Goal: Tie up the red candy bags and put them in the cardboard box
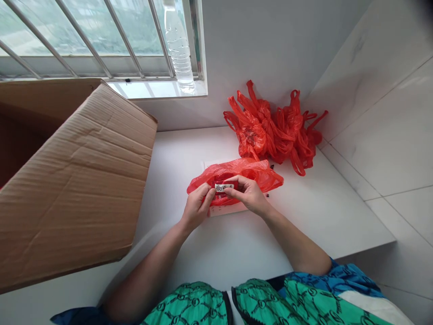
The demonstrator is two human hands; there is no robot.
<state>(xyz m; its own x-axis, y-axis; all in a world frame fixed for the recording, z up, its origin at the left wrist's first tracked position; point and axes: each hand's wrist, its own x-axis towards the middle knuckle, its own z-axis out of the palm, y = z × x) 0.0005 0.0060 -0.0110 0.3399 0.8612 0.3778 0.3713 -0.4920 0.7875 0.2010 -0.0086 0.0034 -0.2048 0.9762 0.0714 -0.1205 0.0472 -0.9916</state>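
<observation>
Between my two hands is a small red packet (223, 187) with a white label bearing dark characters. The fingertips of my left hand (199, 204) pinch its left end. My right hand (248, 194) grips the right end with thumb and fingers. Beneath the packet lies an open red plastic bag (233, 169), spread out on the white surface. More red contents show through the bag, but I cannot make them out. A pale printed sheet or flat item (228, 210) sticks out under the bag's front side.
At the left stands a large open cardboard box (84, 176). Several tied red plastic bags (274, 131) are heaped against the back wall. A clear water bottle (179, 49) stands on the sill of the barred window. The white tabletop (324, 216) meets a tiled wall on the right.
</observation>
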